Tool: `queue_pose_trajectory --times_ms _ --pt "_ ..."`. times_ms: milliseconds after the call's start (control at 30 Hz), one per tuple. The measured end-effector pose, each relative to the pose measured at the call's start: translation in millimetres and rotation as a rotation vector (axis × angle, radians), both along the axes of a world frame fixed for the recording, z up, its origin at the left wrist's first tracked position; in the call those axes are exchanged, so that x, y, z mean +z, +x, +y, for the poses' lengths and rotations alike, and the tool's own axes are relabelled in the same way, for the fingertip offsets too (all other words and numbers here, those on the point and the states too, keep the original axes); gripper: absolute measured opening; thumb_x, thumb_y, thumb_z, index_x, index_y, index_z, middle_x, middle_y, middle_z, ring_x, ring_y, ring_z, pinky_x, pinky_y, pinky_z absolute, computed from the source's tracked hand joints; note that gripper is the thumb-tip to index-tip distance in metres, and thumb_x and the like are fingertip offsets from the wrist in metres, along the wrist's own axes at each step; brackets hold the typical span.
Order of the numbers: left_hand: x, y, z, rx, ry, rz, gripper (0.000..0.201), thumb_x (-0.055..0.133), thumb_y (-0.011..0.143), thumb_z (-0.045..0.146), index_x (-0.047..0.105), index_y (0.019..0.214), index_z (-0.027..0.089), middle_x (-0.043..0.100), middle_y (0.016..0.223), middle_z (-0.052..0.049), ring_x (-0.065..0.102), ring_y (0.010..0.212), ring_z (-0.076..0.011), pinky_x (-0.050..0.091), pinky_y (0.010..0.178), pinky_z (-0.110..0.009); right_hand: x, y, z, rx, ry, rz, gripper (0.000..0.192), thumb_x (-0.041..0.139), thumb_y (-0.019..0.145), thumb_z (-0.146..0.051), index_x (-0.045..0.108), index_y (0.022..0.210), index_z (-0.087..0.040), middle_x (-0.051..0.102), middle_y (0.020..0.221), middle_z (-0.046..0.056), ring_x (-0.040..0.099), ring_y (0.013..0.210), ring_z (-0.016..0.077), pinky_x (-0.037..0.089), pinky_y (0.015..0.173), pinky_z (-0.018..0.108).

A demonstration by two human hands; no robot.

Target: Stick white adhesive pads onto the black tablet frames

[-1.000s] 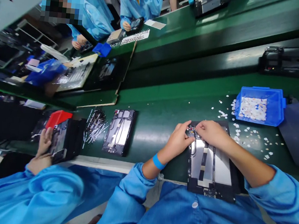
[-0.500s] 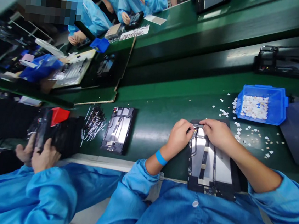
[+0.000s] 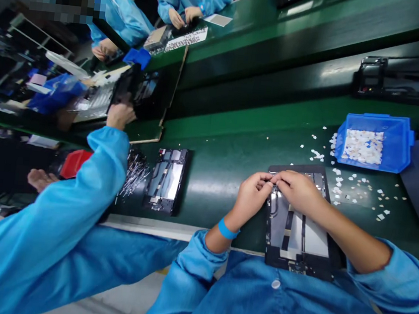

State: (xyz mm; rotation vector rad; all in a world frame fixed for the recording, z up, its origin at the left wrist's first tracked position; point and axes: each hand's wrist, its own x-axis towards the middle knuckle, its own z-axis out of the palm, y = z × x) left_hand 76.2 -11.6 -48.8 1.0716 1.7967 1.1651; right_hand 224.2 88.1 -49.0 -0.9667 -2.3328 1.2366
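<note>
So, both my hands on open black tablet chassis with silver inner plates (image 3: pixel 299 231), lying flat on green conveyor belt (image 3: pixel 223 168) right in front of me. Left hand (image 3: pixel 252 196) and right hand (image 3: pixel 298 189) fingertips meeting at its top-left corner, pinching something tiny, can't tell what. Blue plastic bin of white scraps (image 3: pixel 373 143) sits off right, scraps scattered around it.

Both forearms reach forward from rolled-up blue sleeves (image 3: pixel 398 287), bare from elbow to wrist. Left hand (image 3: pixel 251 194) half-curled, a blue band (image 3: pixel 227 229) at its wrist just behind it. Right hand (image 3: pixel 298 190) palm down, just right of the left hand. Fingertips (image 3: pixel 272 179) of both meet, pinched together.
</note>
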Motion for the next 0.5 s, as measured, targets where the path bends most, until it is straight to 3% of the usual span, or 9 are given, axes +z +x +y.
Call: queue_pose_trajectory --times_ms 133,267,500 --pt "-1.5 -3.8 -1.1 0.044 -0.009 -0.202 0.011 0.069 0.091 0.025 0.071 0.098 0.017 0.074 0.089 -0.003 0.066 0.077 -0.0128 0.052 0.073 -0.025 -1.2 3.9 -6.8 0.012 0.075 0.051 0.024 0.052 0.095 -0.018 0.075 0.097 -0.023 0.077 0.1 0.006 0.071 0.094 0.0213 0.05 0.083 0.031" --pt "-5.9 -5.8 -0.4 0.095 -0.018 -0.295 0.002 0.064 0.087 0.018 0.065 0.088 0.017 0.069 0.081 0.0 0.062 0.073 -0.0113 0.051 0.071 -0.024 -0.1 4.6 -14.9 -0.136 0.052 0.016 0.012 0.06 0.093 -0.024 0.072 0.096 -0.024 0.077 0.09 0.004 0.071 0.083 0.021 0.049 0.075 0.031" --pt "-7.9 3.0 -2.6 0.11 0.146 -0.056 0.007 0.061 0.087 0.015 0.061 0.082 0.02 0.072 0.1 -0.006 0.069 0.093 -0.0165 0.054 0.083 -0.03 0.9 -2.3 -19.3 -0.18 0.15 0.019 0.013 0.06 0.094 -0.028 0.073 0.094 -0.024 0.078 0.09 0.005 0.072 0.085 0.0225 0.05 0.077 0.032"
